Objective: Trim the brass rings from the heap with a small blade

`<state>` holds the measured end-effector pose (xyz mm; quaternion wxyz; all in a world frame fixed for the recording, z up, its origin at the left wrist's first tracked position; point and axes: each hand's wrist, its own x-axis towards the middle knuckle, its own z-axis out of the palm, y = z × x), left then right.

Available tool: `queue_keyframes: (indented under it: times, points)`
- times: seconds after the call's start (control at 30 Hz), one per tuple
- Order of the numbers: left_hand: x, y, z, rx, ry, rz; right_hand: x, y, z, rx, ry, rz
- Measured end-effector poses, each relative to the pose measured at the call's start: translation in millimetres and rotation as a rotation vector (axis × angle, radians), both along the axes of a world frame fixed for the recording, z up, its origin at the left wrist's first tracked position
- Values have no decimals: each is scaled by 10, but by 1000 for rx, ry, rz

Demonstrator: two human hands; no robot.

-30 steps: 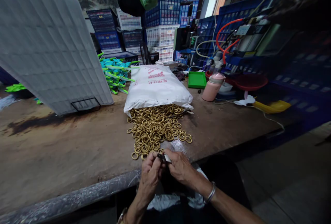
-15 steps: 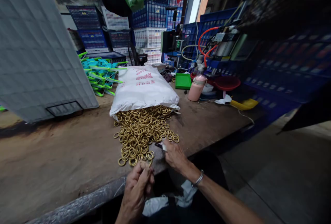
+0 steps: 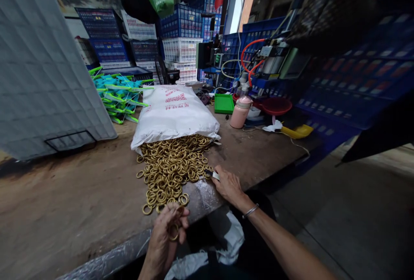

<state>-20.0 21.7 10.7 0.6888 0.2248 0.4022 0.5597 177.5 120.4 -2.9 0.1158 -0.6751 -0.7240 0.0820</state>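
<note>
Brass-coloured rings (image 3: 171, 161) lie heaped on the table in front of a white sack (image 3: 177, 118) with red print. At the near edge of the heap, my left hand (image 3: 163, 230) is turned partly palm up, its curled fingers around a couple of loose rings (image 3: 174, 231). My right hand (image 3: 229, 187) is closed on a small tool (image 3: 212, 174) with a dark tip and a whitish part. That tip reaches the right side of the heap; the rest of the tool is hidden by my fingers.
A tall grey padded panel (image 3: 54, 69) stands at left, beside green and blue plastic pieces (image 3: 119, 92). Further right are a green tray (image 3: 224, 104), a pink bottle (image 3: 240, 113), a red dish (image 3: 276, 105) and a yellow scoop (image 3: 297, 131). The table's front edge (image 3: 106, 260) is plastic-wrapped.
My left hand has rolled from a fingertip pinch on one ring to a looser curl showing rings in the palm. The right hand and its tool have shifted right, uncovering a pale dusty patch.
</note>
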Motion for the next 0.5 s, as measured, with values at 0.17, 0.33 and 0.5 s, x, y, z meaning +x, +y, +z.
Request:
queue_keyframes:
  times: [0.17,0.33,0.5]
  points:
    - [6,22,-8,-28,-58,-25,-38,-41,-10,-8,65,27]
    - [16,33,3,-86,-111,-50,-234,-139,-28,15,312,172]
    - [-31,28,-24,-128,-134,33,-538,-276,97,-18,579,338]
